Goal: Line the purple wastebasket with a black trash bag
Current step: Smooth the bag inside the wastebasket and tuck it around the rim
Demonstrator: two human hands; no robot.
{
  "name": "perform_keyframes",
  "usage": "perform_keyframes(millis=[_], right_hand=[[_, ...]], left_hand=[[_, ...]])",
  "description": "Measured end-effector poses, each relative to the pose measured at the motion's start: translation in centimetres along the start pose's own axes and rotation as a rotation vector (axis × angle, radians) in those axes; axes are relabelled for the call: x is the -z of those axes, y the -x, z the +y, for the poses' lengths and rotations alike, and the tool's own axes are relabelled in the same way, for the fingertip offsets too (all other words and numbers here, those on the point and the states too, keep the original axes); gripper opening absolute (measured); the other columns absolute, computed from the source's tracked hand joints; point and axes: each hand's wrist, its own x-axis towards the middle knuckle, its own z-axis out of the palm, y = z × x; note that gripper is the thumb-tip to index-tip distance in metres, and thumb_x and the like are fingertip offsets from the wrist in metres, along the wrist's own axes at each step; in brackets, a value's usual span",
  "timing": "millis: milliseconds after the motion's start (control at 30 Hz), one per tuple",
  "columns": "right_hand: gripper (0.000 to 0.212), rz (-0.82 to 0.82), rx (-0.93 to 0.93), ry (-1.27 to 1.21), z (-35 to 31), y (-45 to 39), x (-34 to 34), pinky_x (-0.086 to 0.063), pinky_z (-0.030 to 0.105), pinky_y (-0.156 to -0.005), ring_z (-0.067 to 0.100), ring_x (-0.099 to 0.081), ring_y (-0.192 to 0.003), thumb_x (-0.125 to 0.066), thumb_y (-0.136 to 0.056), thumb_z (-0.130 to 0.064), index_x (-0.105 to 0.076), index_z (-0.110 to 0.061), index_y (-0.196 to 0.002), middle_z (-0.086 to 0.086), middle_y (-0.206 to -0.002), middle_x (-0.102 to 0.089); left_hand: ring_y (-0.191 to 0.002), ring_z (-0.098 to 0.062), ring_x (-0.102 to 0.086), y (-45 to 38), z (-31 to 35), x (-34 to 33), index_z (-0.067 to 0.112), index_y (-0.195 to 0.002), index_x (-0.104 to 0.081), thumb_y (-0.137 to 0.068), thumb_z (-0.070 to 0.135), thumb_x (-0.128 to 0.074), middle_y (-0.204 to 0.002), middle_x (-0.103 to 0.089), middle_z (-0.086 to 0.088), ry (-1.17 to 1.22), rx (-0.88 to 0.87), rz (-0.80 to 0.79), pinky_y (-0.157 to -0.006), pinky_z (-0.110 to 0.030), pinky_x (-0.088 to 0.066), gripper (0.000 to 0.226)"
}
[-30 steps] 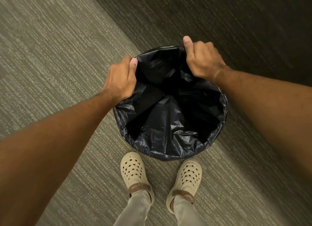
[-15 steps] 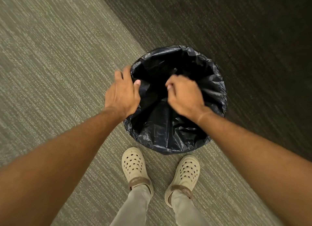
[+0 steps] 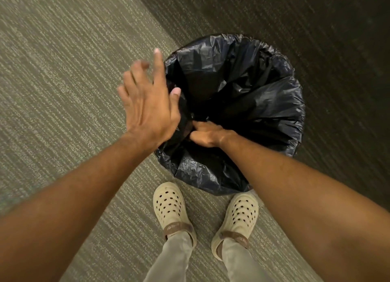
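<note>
A black trash bag (image 3: pixel 263 96) lies draped over a round wastebasket on the carpet, its edge folded down all round so the purple wall is hidden. My left hand (image 3: pixel 147 104) hovers open and slightly blurred above the bag's left rim, fingers spread, holding nothing. My right hand (image 3: pixel 205 135) reaches down inside the bag at its near left side. Its fingers are buried in the black plastic and mostly hidden, so their grip is unclear.
My two feet in cream perforated clogs (image 3: pixel 169 208) (image 3: pixel 238 220) stand just in front of the basket. Light striped carpet (image 3: pixel 63 91) spreads to the left; darker carpet (image 3: pixel 316 28) lies behind and to the right of the basket.
Both hands have left the bag's far rim. The right hand has gone down into the bag; the left hand has lifted off the rim and opened.
</note>
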Motion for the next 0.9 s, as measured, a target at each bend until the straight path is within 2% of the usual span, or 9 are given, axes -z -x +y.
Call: perform_keyframes(millis=[100,167,233,333,433,567,700,767,900], right_hand=[[0.056,0.267,0.094,0.256,0.6,0.9,2.0,-0.039,0.044,-0.101,0.036,-0.044,-0.127,-0.048,-0.087,-0.041,-0.044,-0.021,-0.139,0.014,-0.141,-0.049],[0.061,0.315,0.131,0.481,1.3,1.3,2.9,-0.035,0.044,-0.103,0.034,-0.041,-0.13,-0.05,-0.087,-0.042,-0.041,-0.015,-0.141,0.015,-0.144,-0.044],[0.074,0.22,0.097,0.68,2.3,1.3,3.1,-0.023,0.045,-0.112,0.032,-0.03,-0.138,-0.048,-0.086,-0.051,-0.027,-0.017,-0.149,0.014,-0.154,-0.031],[0.088,0.107,-0.025,0.897,4.9,1.3,3.3,-0.006,0.049,-0.116,0.035,-0.015,-0.144,-0.044,-0.083,-0.067,-0.015,-0.024,-0.154,0.014,-0.159,-0.019],[0.089,0.037,-0.115,0.914,6.9,1.5,3.6,0.0,0.052,-0.116,0.036,-0.01,-0.146,-0.04,-0.084,-0.071,-0.014,-0.022,-0.154,0.016,-0.159,-0.019],[0.059,0.314,0.096,0.92,5.8,1.5,3.6,-0.03,0.042,-0.103,0.031,-0.044,-0.123,-0.052,-0.085,-0.05,-0.05,-0.018,-0.134,0.012,-0.132,-0.054],[0.038,0.213,0.209,0.828,5.7,0.1,4.1,-0.039,0.037,-0.095,0.028,-0.051,-0.118,-0.046,-0.096,-0.026,-0.049,-0.011,-0.13,0.011,-0.131,-0.055],[0.049,0.141,0.217,0.778,6.3,-0.5,4.5,-0.039,0.038,-0.098,0.032,-0.049,-0.123,-0.049,-0.095,-0.023,-0.038,-0.008,-0.141,0.015,-0.139,-0.049],[0.086,-0.041,0.08,0.831,7.0,-1.2,4.4,-0.019,0.044,-0.114,0.038,-0.023,-0.142,-0.061,-0.09,-0.039,-0.009,-0.016,-0.154,0.02,-0.157,-0.02]], left_hand=[[-0.11,-0.033,-0.047,0.4,2.5,1.3,0.009,-0.141,-0.042,-0.081,0.028,-0.057,-0.125,-0.051,-0.019,0.01,-0.321,0.031,-0.086,-0.043,-0.036,0.064],[-0.104,-0.032,-0.05,1.3,4.8,0.9,0.007,-0.134,-0.05,-0.077,0.022,-0.06,-0.118,-0.054,-0.015,-0.115,-0.55,-0.181,-0.084,-0.044,-0.042,0.06],[-0.122,-0.033,-0.043,2.2,6.2,-0.5,0.009,-0.137,-0.047,-0.082,0.027,-0.055,-0.133,-0.046,-0.015,-0.352,-0.626,-0.463,-0.102,-0.043,-0.037,0.059],[-0.144,-0.04,-0.018,2.5,6.0,-2.5,0.011,-0.147,-0.037,-0.096,0.034,-0.042,-0.156,-0.025,-0.02,-0.708,-0.585,-0.775,-0.119,-0.053,-0.009,0.057],[-0.145,-0.042,-0.017,2.1,5.7,-3.0,0.015,-0.146,-0.039,-0.098,0.039,-0.038,-0.156,-0.028,-0.02,-0.869,-0.499,-0.863,-0.118,-0.058,0.0,0.054],[-0.125,-0.033,-0.041,1.1,7.0,-3.9,0.015,-0.13,-0.056,-0.089,0.035,-0.048,-0.135,-0.047,-0.013,-0.638,-0.581,-0.709,-0.109,-0.046,-0.027,0.046],[-0.117,-0.029,-0.048,0.3,9.0,-7.0,0.004,-0.126,-0.055,-0.087,0.022,-0.058,-0.128,-0.05,-0.014,-0.283,-0.488,-0.707,-0.091,-0.037,-0.046,0.043],[-0.126,-0.031,-0.043,-0.3,8.9,-8.7,0.003,-0.135,-0.048,-0.089,0.024,-0.058,-0.138,-0.045,-0.015,-0.267,-0.401,-0.801,-0.1,-0.04,-0.042,0.051],[-0.143,-0.036,-0.021,-0.9,6.9,-10.8,0.009,-0.152,-0.023,-0.094,0.045,-0.047,-0.157,-0.022,-0.017,-0.669,-0.368,-0.938,-0.115,-0.045,-0.018,0.072]])
